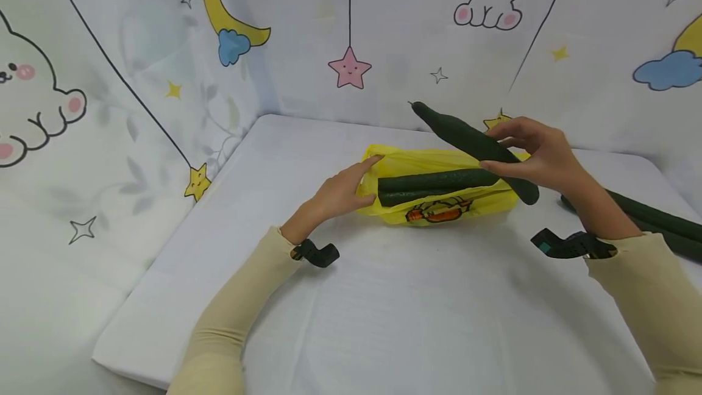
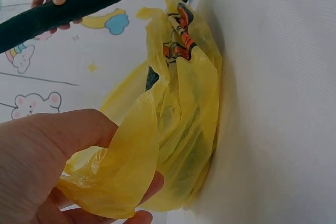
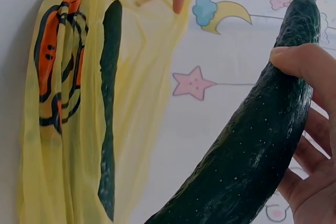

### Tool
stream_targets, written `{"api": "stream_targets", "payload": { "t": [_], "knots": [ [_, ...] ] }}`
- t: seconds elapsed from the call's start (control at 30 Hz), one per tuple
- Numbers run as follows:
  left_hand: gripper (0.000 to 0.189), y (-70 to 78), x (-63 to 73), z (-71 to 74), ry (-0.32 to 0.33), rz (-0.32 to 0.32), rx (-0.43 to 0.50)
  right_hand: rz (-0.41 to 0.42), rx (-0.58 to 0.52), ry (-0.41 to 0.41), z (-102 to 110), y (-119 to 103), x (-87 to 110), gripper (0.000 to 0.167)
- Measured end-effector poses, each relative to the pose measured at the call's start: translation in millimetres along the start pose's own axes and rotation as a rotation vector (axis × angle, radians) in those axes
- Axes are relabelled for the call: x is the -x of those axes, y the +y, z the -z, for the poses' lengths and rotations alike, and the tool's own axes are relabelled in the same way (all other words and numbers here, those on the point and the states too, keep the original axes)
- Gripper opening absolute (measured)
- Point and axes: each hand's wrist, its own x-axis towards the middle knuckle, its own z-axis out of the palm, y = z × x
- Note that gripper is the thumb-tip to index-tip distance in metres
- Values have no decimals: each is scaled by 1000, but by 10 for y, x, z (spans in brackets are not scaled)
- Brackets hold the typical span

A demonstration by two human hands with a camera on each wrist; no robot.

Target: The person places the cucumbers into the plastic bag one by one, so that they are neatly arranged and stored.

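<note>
My right hand [image 1: 543,154] grips a dark green cucumber [image 1: 455,134] between thumb and fingers, tilted in the air above a yellow plastic bag [image 1: 493,201]. The bag lies on its side with its opening spread, and an orange print shows on its front. Inside it, cucumbers [image 1: 433,181] lie lengthwise side by side. At the bag's left end, my left hand [image 1: 342,191] holds the rim. In the left wrist view the thin plastic is bunched between the thumb and fingers of the left hand [image 2: 47,150]. The held cucumber [image 3: 247,140] is apart from the bag in the right wrist view.
More cucumbers [image 1: 666,218] lie at the right of the white table [image 1: 384,297], partly hidden behind my right forearm. A white curtain-like backdrop [image 1: 307,29] with cartoon prints stands behind and to the left of the table. Each wrist carries a black camera mount [image 1: 570,244].
</note>
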Motion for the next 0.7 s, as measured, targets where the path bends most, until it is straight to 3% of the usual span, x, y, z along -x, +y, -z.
{"api": "stream_targets", "payload": {
  "t": [0.3,0.53,0.7],
  "knots": [
    [80,16,-10,3,-13,16,5,32,-58,27,-156,46,-152,54],
    [80,14,-11,12,-13,24,-3,9,-42,68,-271,-2,-285,53],
    [80,9,0,24,-10,28,0,-4,-94,108,-380,-21,-375,51]
  ]
}}
